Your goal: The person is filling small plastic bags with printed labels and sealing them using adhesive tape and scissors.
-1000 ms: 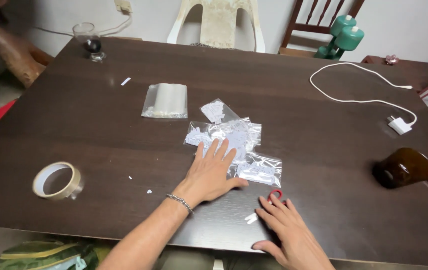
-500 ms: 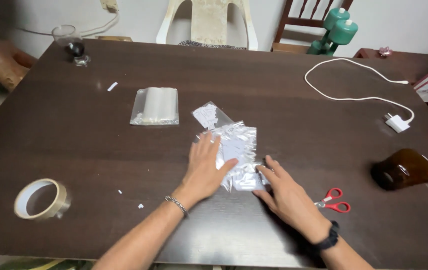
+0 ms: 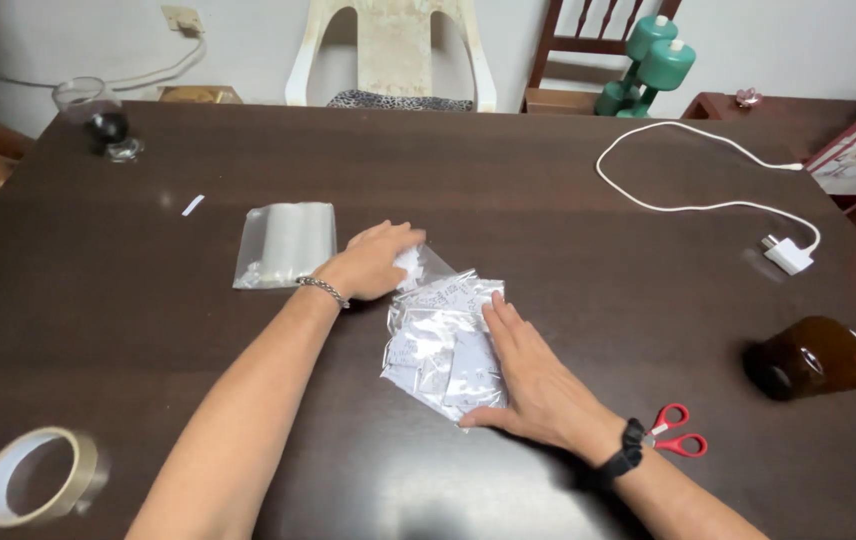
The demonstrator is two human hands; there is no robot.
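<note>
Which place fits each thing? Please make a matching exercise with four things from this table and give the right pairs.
Things:
1 scissors
2 tape roll
3 white charger cable
4 stack of clear bags

Places:
A near left corner of the table
B beside the right wrist
C just left of the left hand
D far right part of the table

Pairs: 1-B, 2-A, 3-D, 4-C

We look down from our head (one view only) onto the table point(image 3: 548, 180), close, chairs at 12 o'clock.
</note>
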